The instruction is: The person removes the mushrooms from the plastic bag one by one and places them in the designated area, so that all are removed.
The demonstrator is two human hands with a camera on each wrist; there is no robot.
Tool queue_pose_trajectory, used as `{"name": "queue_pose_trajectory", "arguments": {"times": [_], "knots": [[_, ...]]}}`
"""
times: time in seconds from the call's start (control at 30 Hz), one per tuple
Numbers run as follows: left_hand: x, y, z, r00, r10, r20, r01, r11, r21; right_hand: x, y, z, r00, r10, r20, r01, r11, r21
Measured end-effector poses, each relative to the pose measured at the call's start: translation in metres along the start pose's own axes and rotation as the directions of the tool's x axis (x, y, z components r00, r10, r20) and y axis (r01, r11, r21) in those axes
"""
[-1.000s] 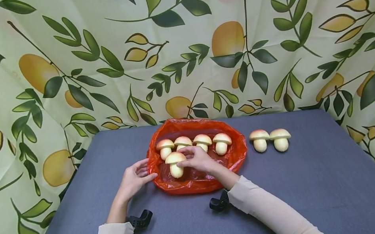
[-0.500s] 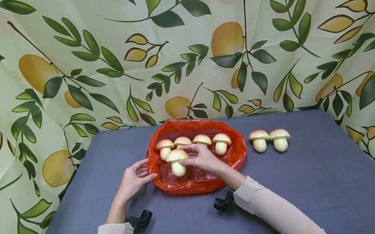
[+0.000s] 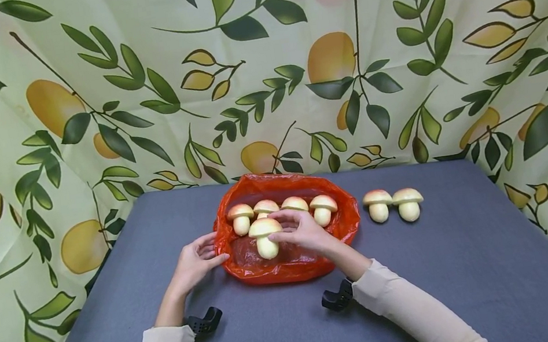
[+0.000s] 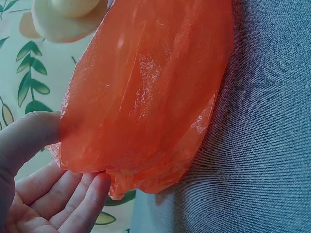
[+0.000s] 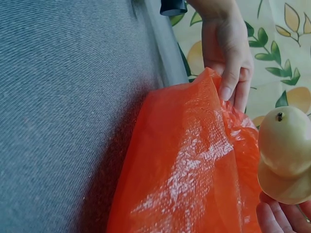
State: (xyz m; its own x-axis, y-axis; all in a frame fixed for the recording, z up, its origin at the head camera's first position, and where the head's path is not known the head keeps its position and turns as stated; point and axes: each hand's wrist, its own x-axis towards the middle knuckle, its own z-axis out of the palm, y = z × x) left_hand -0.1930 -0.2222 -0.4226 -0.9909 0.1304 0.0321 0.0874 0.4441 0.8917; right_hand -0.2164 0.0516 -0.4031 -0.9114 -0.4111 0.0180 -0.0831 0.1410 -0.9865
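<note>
In the head view a red plastic bag [image 3: 268, 276] lies wide open on the table. My left hand [image 3: 196, 265] holds its left rim, with the thumb at the plastic and the fingers spread behind; the left wrist view shows the thumb tip hidden by the red film. My right hand [image 3: 303, 231] pinches a toy mushroom [image 3: 266, 239] over the bag's mouth, cap up and stem down. Its pale rounded stem [image 5: 284, 138] shows in the right wrist view. Behind it, several like mushrooms [image 3: 323, 211] stand in a row inside the bag, partly covered by my right hand.
Two more toy mushrooms, a left one [image 3: 378, 206] and a right one [image 3: 408, 205], stand side by side right of the bag. The table [image 3: 255, 337] has a grey-blue cloth. A leaf-and-fruit print curtain [image 3: 257, 50] hangs behind it.
My right hand has shifted slightly to the right, carrying the mushroom with it above the bag. The left hand stays at the bag's rim.
</note>
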Motion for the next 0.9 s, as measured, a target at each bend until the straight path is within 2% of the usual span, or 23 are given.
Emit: {"name": "queue_pose_trajectory", "arguments": {"times": [0.17, 0.47, 0.9], "knots": [[0.0, 0.0, 0.0, 1.0, -0.005, -0.001, 0.005, 1.0, 0.003, -0.005, -0.001, -0.005, 1.0, 0.007, 0.001, -0.007, 1.0, 0.01], [0.0, -0.001, 0.0, 1.0, -0.004, 0.004, 0.004, 1.0, 0.007, -0.016, -0.003, -0.016, 1.0, -0.003, -0.003, 0.003, 0.999, -0.032], [-0.001, 0.0, 0.0, 1.0, -0.02, 0.003, 0.02, 1.0, 0.01, -0.031, 0.001, -0.034, 0.998, -0.057, 0.0, 0.057, 0.998, 0.011]]}}
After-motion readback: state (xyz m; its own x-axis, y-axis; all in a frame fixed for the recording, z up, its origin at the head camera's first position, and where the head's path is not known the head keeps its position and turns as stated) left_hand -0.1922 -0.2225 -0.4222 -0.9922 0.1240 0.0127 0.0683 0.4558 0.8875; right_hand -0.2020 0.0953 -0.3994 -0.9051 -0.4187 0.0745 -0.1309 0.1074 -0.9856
